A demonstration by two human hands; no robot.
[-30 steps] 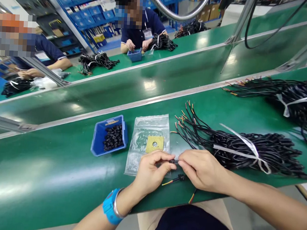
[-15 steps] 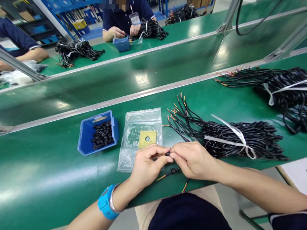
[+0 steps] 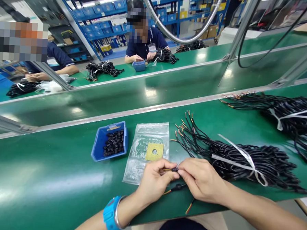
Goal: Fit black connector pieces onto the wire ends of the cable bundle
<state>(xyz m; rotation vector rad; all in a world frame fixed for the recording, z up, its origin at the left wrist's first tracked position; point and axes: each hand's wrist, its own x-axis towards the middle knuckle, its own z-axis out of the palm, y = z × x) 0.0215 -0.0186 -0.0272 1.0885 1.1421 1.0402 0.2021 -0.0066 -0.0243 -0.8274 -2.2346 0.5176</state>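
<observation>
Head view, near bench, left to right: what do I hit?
Blue bin → clear plastic bag → small black part (between left hand and right hand) → white tie on the nearer cable bundle.

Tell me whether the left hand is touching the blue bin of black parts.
Apart. The head view shows a strip of green tabletop and the clear bag between the left hand and the blue bin.

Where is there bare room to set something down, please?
Widest: the glossy green tabletop left of the open blue plastic bin. Smaller: between the near white-tied black cable bundle and the far one. Crowded: around the left hand and right hand, by the clear plastic bag and the near bundle.
</observation>
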